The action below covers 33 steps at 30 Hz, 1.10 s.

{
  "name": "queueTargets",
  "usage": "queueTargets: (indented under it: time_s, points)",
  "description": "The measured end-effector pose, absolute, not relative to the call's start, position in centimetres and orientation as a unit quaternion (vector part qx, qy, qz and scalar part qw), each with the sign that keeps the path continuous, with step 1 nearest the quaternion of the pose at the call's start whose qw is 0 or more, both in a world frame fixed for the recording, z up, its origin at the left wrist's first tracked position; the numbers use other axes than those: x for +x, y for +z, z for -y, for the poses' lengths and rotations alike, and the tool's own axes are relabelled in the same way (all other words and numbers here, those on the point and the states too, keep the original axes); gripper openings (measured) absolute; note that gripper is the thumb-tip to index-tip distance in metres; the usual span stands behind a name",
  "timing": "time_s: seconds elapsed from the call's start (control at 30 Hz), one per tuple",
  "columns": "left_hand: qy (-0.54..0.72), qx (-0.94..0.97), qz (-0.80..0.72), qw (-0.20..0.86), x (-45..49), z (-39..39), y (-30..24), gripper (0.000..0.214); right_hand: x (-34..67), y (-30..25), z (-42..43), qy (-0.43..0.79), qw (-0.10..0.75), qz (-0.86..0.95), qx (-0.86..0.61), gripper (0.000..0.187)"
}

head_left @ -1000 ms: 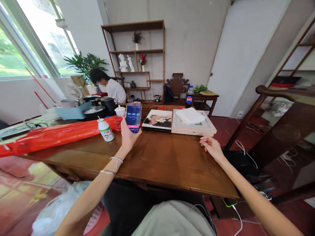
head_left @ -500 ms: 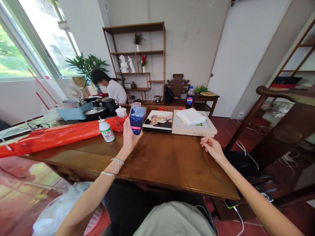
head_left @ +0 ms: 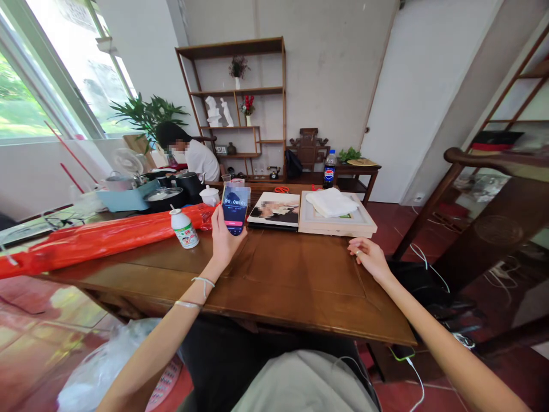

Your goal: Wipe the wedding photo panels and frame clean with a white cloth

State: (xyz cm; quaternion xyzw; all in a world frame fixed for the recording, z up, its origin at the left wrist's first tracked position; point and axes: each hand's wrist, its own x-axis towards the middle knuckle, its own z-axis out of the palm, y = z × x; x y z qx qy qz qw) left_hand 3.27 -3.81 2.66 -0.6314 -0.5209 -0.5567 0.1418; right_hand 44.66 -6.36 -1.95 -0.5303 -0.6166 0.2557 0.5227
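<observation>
- Phone (head_left: 234, 209) stands upright above the wooden table (head_left: 278, 286), its lit screen facing the camera and showing a timer.
- Far left of the phone, a long red plastic bundle (head_left: 98, 237) lies across the table.
- Just left of the phone stands a small white bottle (head_left: 183, 229), beside the bundle's end.
- The left hand (head_left: 223, 243) is closed around the phone's lower half, with the thumb on its left edge.
- Just right of the phone lies a flat photo book (head_left: 275, 209), then a pale frame (head_left: 338, 223) with a folded white cloth (head_left: 332, 201) on it.
- Well right of the phone, the right hand (head_left: 369, 257) rests on the table, fingers loosely curled and holding nothing.
</observation>
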Motion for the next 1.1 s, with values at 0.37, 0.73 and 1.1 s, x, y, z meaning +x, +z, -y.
queueTargets:
  time_s: [0.37,0.73,1.1]
  points:
    - [-0.499,-0.529,0.685,0.027,3.0,2.1,1.9,0.078,44.5,-1.9,6.4,0.259,0.522,0.608,-0.539,0.022]
    - [-0.252,-0.528,0.81,-0.042,1.1,-0.8,1.8,0.074,44.5,-1.9,6.3,0.264,0.528,0.602,-0.538,0.024]
    - [-0.263,-0.595,0.759,-0.017,0.0,-2.5,1.2,0.075,44.4,-1.8,6.4,0.278,0.536,0.593,-0.533,0.026]
